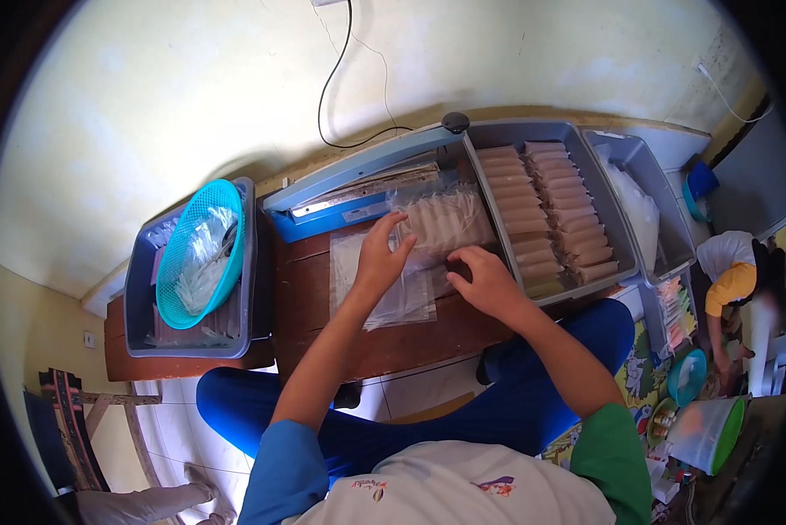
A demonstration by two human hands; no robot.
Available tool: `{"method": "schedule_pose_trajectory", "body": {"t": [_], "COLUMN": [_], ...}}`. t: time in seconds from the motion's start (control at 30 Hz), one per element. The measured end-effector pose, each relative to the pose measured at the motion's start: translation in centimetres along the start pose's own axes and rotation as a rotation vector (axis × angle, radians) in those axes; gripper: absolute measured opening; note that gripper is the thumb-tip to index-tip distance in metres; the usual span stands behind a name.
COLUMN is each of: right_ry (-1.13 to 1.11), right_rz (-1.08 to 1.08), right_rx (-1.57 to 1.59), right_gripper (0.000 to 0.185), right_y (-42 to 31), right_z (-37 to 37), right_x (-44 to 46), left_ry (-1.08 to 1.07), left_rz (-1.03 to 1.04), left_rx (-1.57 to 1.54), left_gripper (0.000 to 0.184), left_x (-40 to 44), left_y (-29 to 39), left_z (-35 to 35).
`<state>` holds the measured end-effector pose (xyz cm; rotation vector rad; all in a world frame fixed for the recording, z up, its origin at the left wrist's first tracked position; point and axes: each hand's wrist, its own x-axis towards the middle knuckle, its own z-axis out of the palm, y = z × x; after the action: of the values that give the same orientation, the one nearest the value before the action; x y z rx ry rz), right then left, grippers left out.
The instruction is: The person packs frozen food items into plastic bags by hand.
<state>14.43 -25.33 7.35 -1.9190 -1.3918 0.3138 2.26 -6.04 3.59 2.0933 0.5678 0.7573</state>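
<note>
A clear plastic bag of several pale filled tubes (pixel 445 219) lies on the brown wooden table between my hands and the blue heat sealer (pixel 336 223). My left hand (pixel 382 258) is at the bag's left side, fingers and thumb apart, fingertips over its edge. Near the bag's lower right corner is my right hand (pixel 487 282), its thumb and forefinger apart and fingers bent. Whether either hand presses on the plastic I cannot tell. Flat clear plastic bags (pixel 393 302) lie beneath and beside my left hand.
A grey tray (pixel 546 131) with two rows of filled tubes stands on the right. Beyond it, another grey bin (pixel 673 236) holds clear plastic. A turquoise basket (pixel 167 289) rests on a dark bin (pixel 248 289) at left. Another person (pixel 732 271) bends at far right.
</note>
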Motion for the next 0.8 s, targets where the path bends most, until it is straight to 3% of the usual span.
{"method": "schedule_pose_trajectory", "body": {"t": [0.03,0.2,0.33,0.43,0.5,0.63,0.7,0.8], "right_ry": [-0.001,0.151,0.141,0.114,0.036,0.103,-0.113,-0.135], "right_rz": [0.003,-0.125,-0.180,-0.242,-0.114,-0.097,0.252,0.261], "right_rx": [0.000,-0.255,-0.459,-0.597,-0.588,-0.747,-0.598,-0.587], "right_gripper": [0.029,0.032,0.029,0.028,0.027,0.026,0.026,0.028], "right_y": [0.3,1.8,4.6,6.1,6.4,4.8,3.4,4.8], "right_z": [0.1,1.1,0.7,0.5,0.5,1.6,1.2,1.8], "right_x": [0.3,3.8,8.5,11.7,12.9,13.2,13.3,13.0], "left_ry": [-0.020,-0.011,0.019,-0.044,-0.057,-0.121,-0.135,-0.177], "left_rz": [0.113,0.269,0.406,0.349,0.359,0.345,0.340,0.281], "left_rx": [0.082,0.264,0.472,0.475,0.473,0.490,0.495,0.499], "left_gripper": [0.043,0.040,0.036,0.034,0.034,0.033,0.033,0.035], "left_x": [0.5,3.7,5.4,5.8,5.9,6.0,6.1,6.1], "left_y": [-0.4,-1.8,-2.5,-2.2,-2.1,-1.8,-1.7,-1.6], "left_z": [0.0,0.6,1.2,1.4,1.6,1.4,1.3,1.3]}}
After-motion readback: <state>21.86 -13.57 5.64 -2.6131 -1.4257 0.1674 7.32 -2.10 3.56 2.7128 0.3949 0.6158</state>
